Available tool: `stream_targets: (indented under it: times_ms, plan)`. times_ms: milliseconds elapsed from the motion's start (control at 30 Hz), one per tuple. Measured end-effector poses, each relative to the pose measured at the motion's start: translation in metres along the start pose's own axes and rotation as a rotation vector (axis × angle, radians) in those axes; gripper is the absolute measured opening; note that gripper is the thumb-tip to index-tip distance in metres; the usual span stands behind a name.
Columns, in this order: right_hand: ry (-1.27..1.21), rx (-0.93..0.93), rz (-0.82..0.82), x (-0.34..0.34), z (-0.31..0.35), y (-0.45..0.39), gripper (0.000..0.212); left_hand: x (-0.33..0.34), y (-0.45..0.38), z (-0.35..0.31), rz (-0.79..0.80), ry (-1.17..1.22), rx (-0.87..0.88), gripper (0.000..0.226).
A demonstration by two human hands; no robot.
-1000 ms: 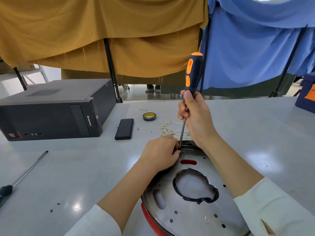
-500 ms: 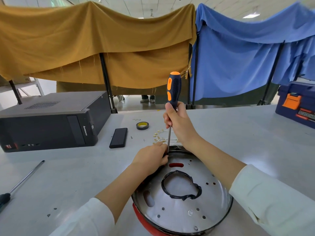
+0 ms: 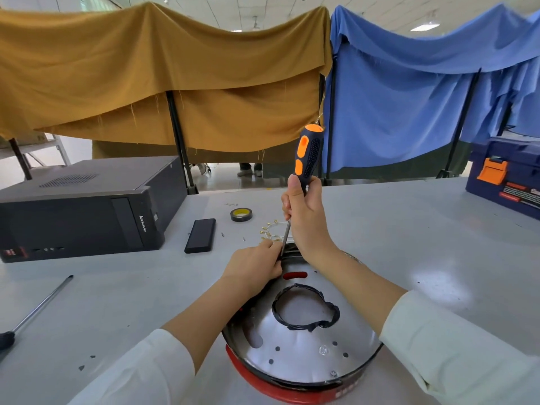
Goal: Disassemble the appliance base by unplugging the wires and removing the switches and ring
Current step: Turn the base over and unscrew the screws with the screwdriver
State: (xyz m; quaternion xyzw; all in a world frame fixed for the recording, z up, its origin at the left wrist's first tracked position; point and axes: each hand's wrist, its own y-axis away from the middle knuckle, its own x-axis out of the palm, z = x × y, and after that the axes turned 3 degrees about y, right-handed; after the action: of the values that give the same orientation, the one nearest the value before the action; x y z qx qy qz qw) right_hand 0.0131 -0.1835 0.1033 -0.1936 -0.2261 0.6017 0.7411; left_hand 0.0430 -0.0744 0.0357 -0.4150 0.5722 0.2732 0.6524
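The round appliance base (image 3: 304, 355), a shiny metal plate in a red shell, lies on the table close to me. A black taped ring (image 3: 305, 312) sits on the plate round its centre hole. My right hand (image 3: 306, 220) grips an orange and black screwdriver (image 3: 308, 153) held nearly upright, its tip at the base's far rim. My left hand (image 3: 254, 266) rests curled on that far rim and pinches something at the screwdriver's tip; what it pinches is hidden. Loose white wires with brass terminals (image 3: 270, 230) lie just beyond the base.
A black computer case (image 3: 84, 206) stands at the left, with a black flat box (image 3: 200, 235) and a tape roll (image 3: 241, 214) beside it. A second screwdriver (image 3: 35, 311) lies at the left edge. A blue toolbox (image 3: 505, 176) is at the far right. Small screws dot the table.
The view has tilted up and pulled back, so the base shows more fully. Both hands and the screwdriver stay at the far rim, the handle leaning slightly right now.
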Motion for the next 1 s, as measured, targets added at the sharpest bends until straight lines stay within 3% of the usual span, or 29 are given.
stream_targets:
  times_ms: [333,567,800,1000]
  plan:
    - [0.072,-0.17,-0.193,-0.005,-0.026,0.017,0.012,0.005,-0.003,-0.007,0.006,-0.131,-0.062,0.026]
    - [0.166,-0.253,-0.198,-0.013,-0.026,0.015,0.018,0.006,-0.005,-0.01,-0.032,-0.162,-0.076,0.029]
    - [0.205,-0.216,-0.097,-0.014,-0.03,0.015,0.016,0.002,-0.006,-0.001,0.038,0.043,-0.049,0.018]
    - [0.107,-0.197,-0.248,-0.016,-0.023,0.012,0.019,0.006,-0.008,0.003,-0.036,0.111,-0.055,0.013]
